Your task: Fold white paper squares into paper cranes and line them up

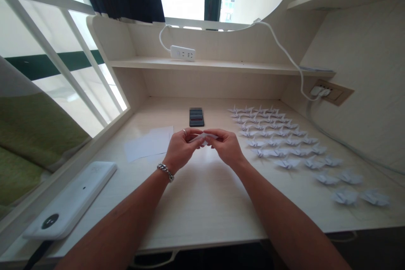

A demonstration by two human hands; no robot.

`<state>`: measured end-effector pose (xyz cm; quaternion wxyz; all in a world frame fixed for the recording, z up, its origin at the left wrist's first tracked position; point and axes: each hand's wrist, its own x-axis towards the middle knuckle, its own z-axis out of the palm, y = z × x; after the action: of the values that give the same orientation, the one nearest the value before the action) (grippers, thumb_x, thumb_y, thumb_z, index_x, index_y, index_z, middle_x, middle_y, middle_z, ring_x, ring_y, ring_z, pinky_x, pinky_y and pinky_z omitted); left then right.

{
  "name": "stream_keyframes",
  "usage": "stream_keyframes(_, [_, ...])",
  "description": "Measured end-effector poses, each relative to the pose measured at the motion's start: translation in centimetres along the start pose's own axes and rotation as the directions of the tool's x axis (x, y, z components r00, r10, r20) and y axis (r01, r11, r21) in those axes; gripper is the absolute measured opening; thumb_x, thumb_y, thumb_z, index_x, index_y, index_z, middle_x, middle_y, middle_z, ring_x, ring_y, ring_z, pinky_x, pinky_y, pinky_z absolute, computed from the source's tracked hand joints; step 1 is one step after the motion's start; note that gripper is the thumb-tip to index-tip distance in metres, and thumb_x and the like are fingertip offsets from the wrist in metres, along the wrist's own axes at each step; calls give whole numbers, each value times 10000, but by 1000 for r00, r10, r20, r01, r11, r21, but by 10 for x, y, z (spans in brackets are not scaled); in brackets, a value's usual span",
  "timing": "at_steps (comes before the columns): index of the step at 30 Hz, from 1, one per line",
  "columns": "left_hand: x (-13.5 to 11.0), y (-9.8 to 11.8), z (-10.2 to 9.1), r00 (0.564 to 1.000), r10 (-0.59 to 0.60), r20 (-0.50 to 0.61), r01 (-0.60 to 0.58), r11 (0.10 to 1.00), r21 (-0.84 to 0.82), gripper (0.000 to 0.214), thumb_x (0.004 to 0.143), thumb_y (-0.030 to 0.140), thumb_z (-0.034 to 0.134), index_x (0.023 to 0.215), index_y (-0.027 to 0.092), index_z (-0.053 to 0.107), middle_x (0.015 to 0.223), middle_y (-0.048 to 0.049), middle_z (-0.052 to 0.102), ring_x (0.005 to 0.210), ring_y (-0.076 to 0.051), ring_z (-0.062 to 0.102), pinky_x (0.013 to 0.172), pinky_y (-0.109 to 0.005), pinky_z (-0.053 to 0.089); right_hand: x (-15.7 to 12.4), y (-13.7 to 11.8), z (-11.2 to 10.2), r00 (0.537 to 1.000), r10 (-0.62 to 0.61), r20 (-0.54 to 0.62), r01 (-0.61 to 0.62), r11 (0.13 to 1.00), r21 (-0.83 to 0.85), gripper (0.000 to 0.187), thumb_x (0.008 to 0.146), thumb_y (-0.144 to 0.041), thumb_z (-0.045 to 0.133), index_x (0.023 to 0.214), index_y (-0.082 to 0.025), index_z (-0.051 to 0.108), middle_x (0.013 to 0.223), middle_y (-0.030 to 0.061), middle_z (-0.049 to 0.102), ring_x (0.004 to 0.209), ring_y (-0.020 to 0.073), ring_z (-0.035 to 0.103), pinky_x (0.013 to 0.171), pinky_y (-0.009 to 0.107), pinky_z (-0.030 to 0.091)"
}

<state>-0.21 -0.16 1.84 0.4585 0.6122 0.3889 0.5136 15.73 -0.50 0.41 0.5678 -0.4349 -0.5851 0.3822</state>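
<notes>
Both forearms enter from bottom edge, converge over bench (pixel 202 206) centre. L hand (pixel 179 149) & R hand (pixel 226 147) meet approx mid-frame, just above bench surface, backs toward camera. Between them sits folded paper piece (pixel 204 136), white, pinched at both ends: L thumb + fingers closed on its L end, R fingertips closed on its R end. Piece roughly level, held clear of bench. L wrist carries chain bracelet (pixel 166 171); ring (pixel 184 131) on a L finger.

Behind hands: dark phone (pixel 196 117) flat on bench, near but apart. Blank paper sheets (pixel 148 143) lie just L of L hand, overlapping each other. R of R hand: paper cranes (pixel 278 139) set out in rows, from back of bench toward front R corner; nearest ones just beside R hand, not touching. White flat device (pixel 71 200) at front L edge, well apart from hands.

Shelf (pixel 221 66) above bench holds white power strip (pixel 182 53). White cable (pixel 284 52) drops along R wall to wall outlet (pixel 329 91).
</notes>
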Motion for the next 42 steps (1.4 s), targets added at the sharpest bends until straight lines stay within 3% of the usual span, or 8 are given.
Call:
stream_keyframes(8, [-1,2,1,999,25,-38,-25,1000,-12,279,710,311,794,899,152,664,715,-55,750,643,-168,686,619,-286,539,0,5,3,997,-30,-67,34,997,62,205,711,-293,761,900,-220,793,817,39,769,715,187,683,707,328,552])
stream_keyframes(14, [-1,2,1,998,63,-23,-63,998,15,222,729,311,776,853,167,661,687,-36,735,642,-167,684,617,-282,536,1,7,3,997,-59,-43,64,991,120,166,689,-300,784,831,-214,784,839,46,769,776,209,702,749,343,559])
stream_keyframes(20, [0,-1,0,999,36,30,-38,997,64,219,744,333,764,844,153,691,686,-48,723,647,-175,684,612,-288,540,3,5,-1,996,86,18,-88,982,168,202,634,-299,802,779,-168,750,707,40,726,651,167,649,638,304,524])
stream_keyframes(26, [1,-1,-1,999,19,33,-22,992,124,225,725,348,770,808,143,727,776,-72,740,704,-176,673,671,-299,543,2,-1,-2,986,147,79,-158,972,173,240,606,-319,803,764,-154,732,690,33,707,639,158,634,632,308,518])
stream_keyframes(33, [2,4,-1,996,-61,61,60,998,16,239,700,330,783,805,123,726,695,-58,716,636,-153,645,622,-283,525,0,-10,-1,958,280,67,-287,912,293,237,538,-275,831,716,-156,729,651,14,702,630,144,649,625,275,522])
stream_keyframes(42, [-1,5,1,991,-127,38,129,989,-67,229,666,291,807,794,122,720,705,-38,709,649,-126,634,631,-252,511,-1,-13,-3,949,305,79,-314,898,308,213,531,-260,837,709,-171,762,658,21,716,633,143,655,645,282,539])
